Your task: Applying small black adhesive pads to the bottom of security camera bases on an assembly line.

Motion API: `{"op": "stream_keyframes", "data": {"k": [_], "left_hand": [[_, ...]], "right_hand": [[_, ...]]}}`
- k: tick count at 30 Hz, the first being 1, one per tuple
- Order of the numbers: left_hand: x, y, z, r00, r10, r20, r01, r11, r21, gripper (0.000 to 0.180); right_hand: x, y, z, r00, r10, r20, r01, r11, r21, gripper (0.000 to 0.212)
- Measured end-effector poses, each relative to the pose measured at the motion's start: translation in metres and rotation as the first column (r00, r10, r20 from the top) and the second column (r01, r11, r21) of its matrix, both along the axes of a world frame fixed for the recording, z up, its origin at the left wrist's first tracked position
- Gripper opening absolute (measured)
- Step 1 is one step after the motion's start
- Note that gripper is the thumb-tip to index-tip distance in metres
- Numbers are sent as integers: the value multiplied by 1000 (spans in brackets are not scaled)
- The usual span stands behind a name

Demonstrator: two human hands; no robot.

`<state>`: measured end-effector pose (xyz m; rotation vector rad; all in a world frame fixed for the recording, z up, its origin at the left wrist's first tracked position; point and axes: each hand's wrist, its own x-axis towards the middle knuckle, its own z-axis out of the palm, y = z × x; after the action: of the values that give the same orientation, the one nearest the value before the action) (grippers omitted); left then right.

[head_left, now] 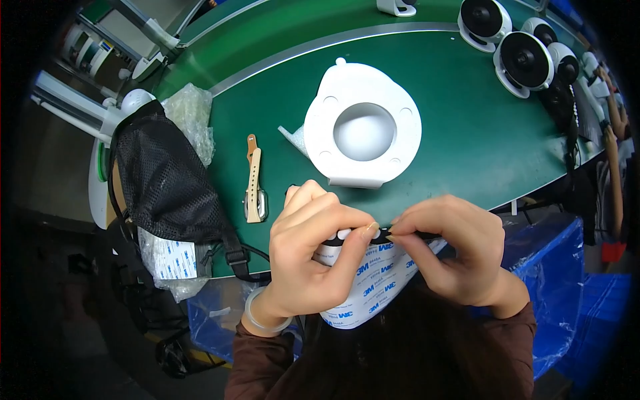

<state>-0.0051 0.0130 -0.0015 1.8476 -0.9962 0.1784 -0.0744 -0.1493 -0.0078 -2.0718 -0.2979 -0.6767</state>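
Close to me at the table's near edge, both hands hold up a white adhesive-backed sheet [363, 293] with blue print and a dark upper edge carrying small white ovals. My left hand [310, 257] is closed, thumb and forefinger pinching that dark edge near its middle. Just beside it, my right hand [460, 250] pinches the same edge, fingertips almost meeting the left ones. Whatever lies between the fingertips is too small to make out. Beyond the hands, a white rounded plastic housing [407, 137] with a round recess rests on the green table [460, 140].
A wristwatch [255, 187] with a tan strap lies left of the housing. Farther left are a black mesh bag [163, 177] and clear bubble wrap [190, 117]. Several white-and-black round devices [525, 61] stand at the far right. Blue plastic [540, 287] hangs below the table.
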Motion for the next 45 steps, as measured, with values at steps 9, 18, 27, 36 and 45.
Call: {"op": "stream_keyframes", "data": {"k": [9,18,27,36,45], "left_hand": [[1,3,1,998,5,56,-8,999,47,9],[14,23,-19,981,174,85,-186,971,153,3],[17,5,-19,996,84,-13,-83,995,57,6],[20,3,-20,996,87,26,-88,996,31,9],[20,2,-23,993,91,73,-90,996,-15,11]], "right_hand": [[6,-5,1,996,61,-60,-60,998,32,16],[8,0,16,994,107,15,-107,994,-13,14],[50,20,11,983,-170,63,176,979,-101,7],[55,30,10,975,-215,58,219,973,-71,6],[56,33,11,972,-218,88,227,967,-114,9]]}}
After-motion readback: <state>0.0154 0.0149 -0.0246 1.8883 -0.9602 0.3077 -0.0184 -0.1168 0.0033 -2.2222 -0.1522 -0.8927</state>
